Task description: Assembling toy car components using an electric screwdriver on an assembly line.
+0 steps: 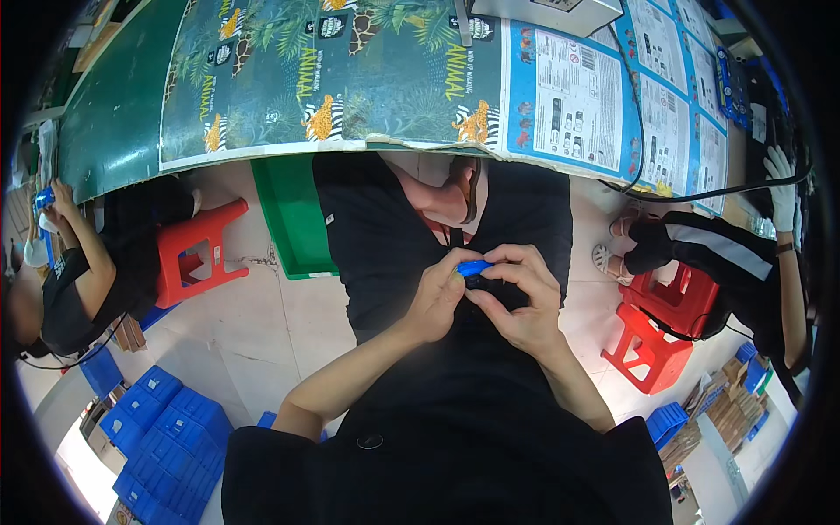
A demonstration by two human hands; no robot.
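A small blue part (473, 268) sits at the centre of the frame, pinched between both hands in front of the person's black shirt; the left hand (437, 296) closes on its left end with thumb and fingertips, and the right hand (518, 293) curls over it from the right, fingers bent around it; both forearms rise from the lower edge. Above them the worktop (114, 122) arcs across the top of the frame, covered by a jungle-print cardboard sheet (332, 74); a green bin (293, 219) stands below its edge. Red stools (197, 249) show at mid-left and at right; blue crates (166, 437) lie at lower left; other people sit at both edges.
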